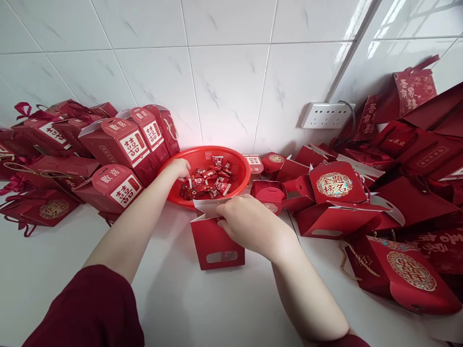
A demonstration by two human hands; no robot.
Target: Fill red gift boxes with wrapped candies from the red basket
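Observation:
A red plastic basket (246, 174) stands against the wall, with several red-wrapped candies (210, 180) inside. My left hand (178, 169) is over the basket's left side beside the candies, its fingers closed together; whatever they may hold is hidden. In front of the basket an open-topped red box (217, 241) with a small clear window stands upright on the white table (217, 308). At the box's top right rim is my right hand (242, 219), its fingers curled over the edge and gripping it. One small item shows through the window.
Red gift boxes (125, 144) with ribbons and cords are stacked at the left. More red boxes (334, 185), some open, crowd the right side. A white power strip (327, 115) is on the tiled wall.

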